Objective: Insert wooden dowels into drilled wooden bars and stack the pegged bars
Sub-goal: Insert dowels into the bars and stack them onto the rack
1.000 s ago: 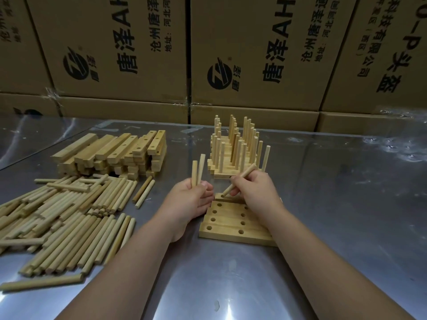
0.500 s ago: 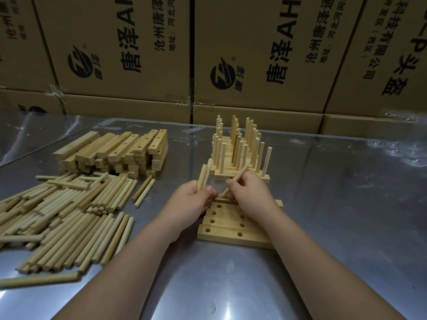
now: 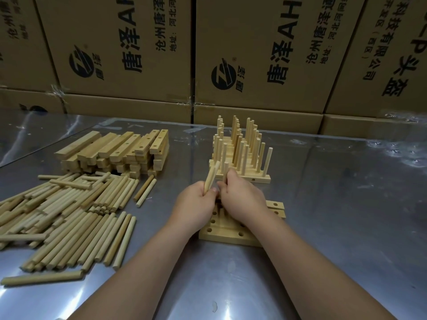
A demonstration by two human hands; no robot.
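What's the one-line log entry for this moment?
left hand: holds spare dowels | right hand: holds dowel upright over drilled bars | pegged stack: behind

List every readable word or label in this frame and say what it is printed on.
"唐泽AH", cut off at the frame top: left-centre carton.
"唐泽AH" again: right-centre carton.
"有限公司" and "头盔": far-right carton.
Smaller printed lines on these cartons: too small or cut off to read surely.

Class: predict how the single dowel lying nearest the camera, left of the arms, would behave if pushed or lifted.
The dowel is round and lies on a smooth, shiny metal table, so a sideways push would probably roll it. It looks like straight wood, so likely stiff. Being thin, it is probably light.
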